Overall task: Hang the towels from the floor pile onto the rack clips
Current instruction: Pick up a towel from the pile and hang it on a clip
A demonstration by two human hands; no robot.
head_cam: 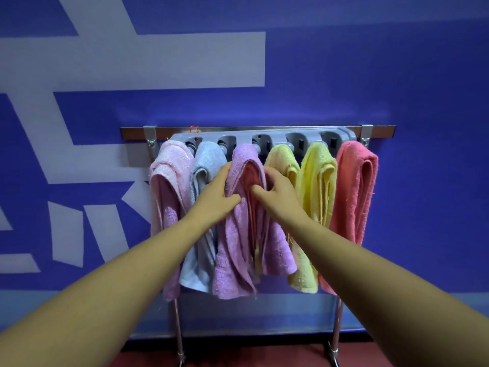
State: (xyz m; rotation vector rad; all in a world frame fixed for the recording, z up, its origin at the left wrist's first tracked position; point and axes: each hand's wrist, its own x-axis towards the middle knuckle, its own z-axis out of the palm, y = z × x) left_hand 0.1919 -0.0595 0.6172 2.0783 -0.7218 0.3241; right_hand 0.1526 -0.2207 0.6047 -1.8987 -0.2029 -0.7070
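A grey clip rack (277, 137) on a metal rail holds several towels side by side: pale pink (169, 181), light blue (207, 162), lilac (238, 234), two yellow ones (283, 158) (316, 186) and coral (354, 192). The lilac towel hangs folded from the third clip. My left hand (215, 193) grips its left fold, thumb across the front. My right hand (275, 194) has its fingers curled into the towel's right fold, pinching the inner layers. The floor pile is out of sight.
A blue wall with white markings stands right behind the rack. Two chrome legs (177, 329) (336, 329) run down to a dark red floor (251, 356). A small orange thread (194, 129) sits on the rack's top left.
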